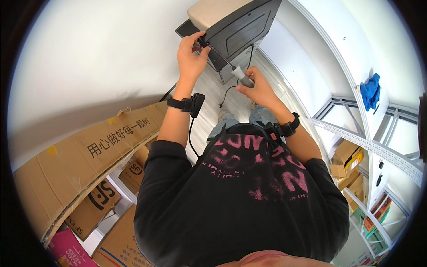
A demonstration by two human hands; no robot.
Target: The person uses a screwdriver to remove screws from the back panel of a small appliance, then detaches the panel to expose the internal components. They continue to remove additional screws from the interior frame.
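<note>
A person in a black T-shirt (pixel 231 209) wraps the fingers of the right hand (pixel 261 91) around the grey-and-white handle of a screwdriver (pixel 239 73) at the upper center of the frame, its shaft slanting up and left toward a black panel (pixel 244 33). The left hand (pixel 191 57) rests at the panel's left edge, thumb and forefinger slightly parted near the shaft's far end; whether they hold anything cannot be told.

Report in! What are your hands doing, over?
Right hand gripping grey-and-white screwdriver. Left hand at edge of dark panel, by screwdriver's far end. Black cord below, seemingly not in the way.
</note>
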